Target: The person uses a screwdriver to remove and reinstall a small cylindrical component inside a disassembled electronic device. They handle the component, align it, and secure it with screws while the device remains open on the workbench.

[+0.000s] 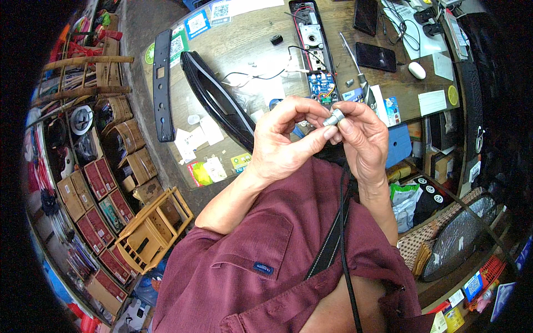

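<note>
Close to my chest, over the table's near edge, I pinch a small silver metal cylinder with a wider end [335,117]. My left hand [280,141] is curled, its thumb and fingertips against the narrower end. My right hand [365,136] grips the wider end between thumb and fingers. Just beyond the fingers lies an opened long black housing [311,41] with a metal mechanism, wires and a blue circuit board [321,84]. To its left are a curved black cover [214,91] and a flat black plate with holes [162,83]. A screwdriver [362,80] lies at the right.
Two dark phones [375,57] and a white mouse [416,70] are on the right of the wooden table [250,47]. A black knob [276,39] and a small metal piece [349,82] lie loose. A wooden chair [152,233] and stacked boxes [100,180] stand at left.
</note>
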The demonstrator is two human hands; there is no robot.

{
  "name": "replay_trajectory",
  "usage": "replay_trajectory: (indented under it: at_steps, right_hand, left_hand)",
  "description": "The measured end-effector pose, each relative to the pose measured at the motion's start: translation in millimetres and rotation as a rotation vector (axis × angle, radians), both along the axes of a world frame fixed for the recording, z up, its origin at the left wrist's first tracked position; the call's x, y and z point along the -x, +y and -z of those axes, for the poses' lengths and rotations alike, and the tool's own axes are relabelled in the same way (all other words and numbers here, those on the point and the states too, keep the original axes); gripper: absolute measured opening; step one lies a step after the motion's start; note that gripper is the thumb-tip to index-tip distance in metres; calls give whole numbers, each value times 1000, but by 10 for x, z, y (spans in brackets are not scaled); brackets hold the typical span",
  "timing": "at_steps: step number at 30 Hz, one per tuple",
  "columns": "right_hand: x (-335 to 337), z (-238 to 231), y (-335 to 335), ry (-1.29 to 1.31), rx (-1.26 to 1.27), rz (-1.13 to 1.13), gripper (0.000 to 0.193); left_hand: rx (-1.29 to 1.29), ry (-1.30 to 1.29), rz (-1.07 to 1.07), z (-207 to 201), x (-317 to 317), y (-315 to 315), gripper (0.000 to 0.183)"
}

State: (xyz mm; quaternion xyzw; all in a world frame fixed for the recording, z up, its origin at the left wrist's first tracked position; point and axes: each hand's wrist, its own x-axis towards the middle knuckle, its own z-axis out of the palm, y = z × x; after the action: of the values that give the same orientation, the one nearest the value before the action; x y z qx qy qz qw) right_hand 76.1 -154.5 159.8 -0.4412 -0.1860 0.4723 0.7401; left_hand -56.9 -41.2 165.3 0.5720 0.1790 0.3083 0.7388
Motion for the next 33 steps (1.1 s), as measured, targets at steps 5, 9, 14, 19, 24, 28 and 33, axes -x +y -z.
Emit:
replay_trajectory:
  at_steps: [5, 9, 14, 19, 24, 28, 33]
  right_hand:
    - [-10, 6, -21, -7, -4, -6, 31]
    - [-1, 1, -35, -20, -10, -7, 31]
    - [26, 16, -37, -28, -33, -10, 31]
    - [50, 27, -44, -41, -24, -8, 32]
    - [65, 25, -52, -42, -26, -6, 31]
    - [74, 62, -70, -33, -42, -11, 30]
    - [103, 128, -123, -20, 6, -19, 30]
  left_hand:
    - [101, -35, 27, 13, -16, -11, 28]
    - [159, -43, 47, 9, -10, -25, 29]
    - [76, -20, 38, 18, -3, -24, 30]
    - [103, -24, 37, 17, 12, -42, 31]
    - [43, -9, 27, 28, 36, -47, 31]
    - [26, -14, 15, 58, 42, -51, 31]
    - [226, -57, 66, 106, 57, -94, 31]
